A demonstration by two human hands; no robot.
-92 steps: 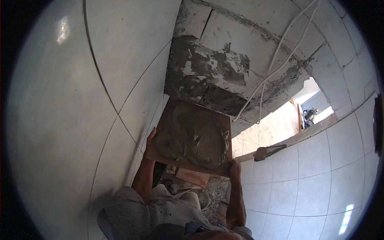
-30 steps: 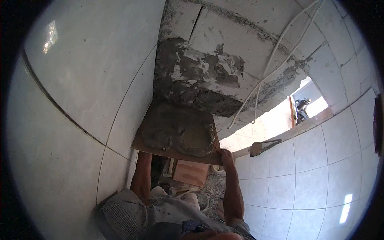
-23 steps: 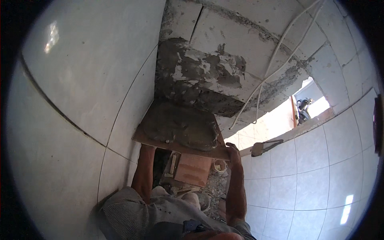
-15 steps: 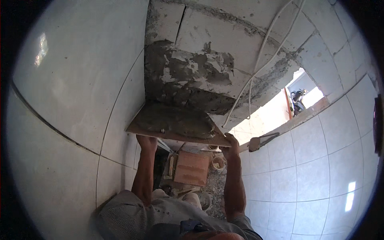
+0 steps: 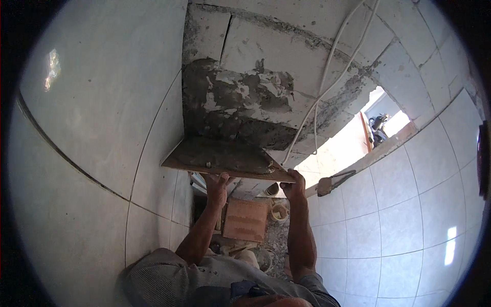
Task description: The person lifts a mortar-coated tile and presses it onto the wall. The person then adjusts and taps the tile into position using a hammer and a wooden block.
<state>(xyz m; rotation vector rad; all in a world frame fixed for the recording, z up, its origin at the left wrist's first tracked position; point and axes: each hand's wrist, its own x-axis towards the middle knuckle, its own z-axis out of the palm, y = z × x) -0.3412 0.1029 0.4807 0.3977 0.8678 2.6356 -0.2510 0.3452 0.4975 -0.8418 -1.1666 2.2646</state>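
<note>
Looks like positioning: right hand [image 5: 293, 186] grips the mortared tile [image 5: 255, 176], can't tell if left hand [image 5: 217, 187] does, next probably needs levelling.

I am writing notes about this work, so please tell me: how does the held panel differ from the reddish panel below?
The held panel carries grey mortar; the reddish panel shows darker bands. The left hand and right hand touch the held panel; neither touches the reddish panel. Both look flat and straight-edged.
</note>
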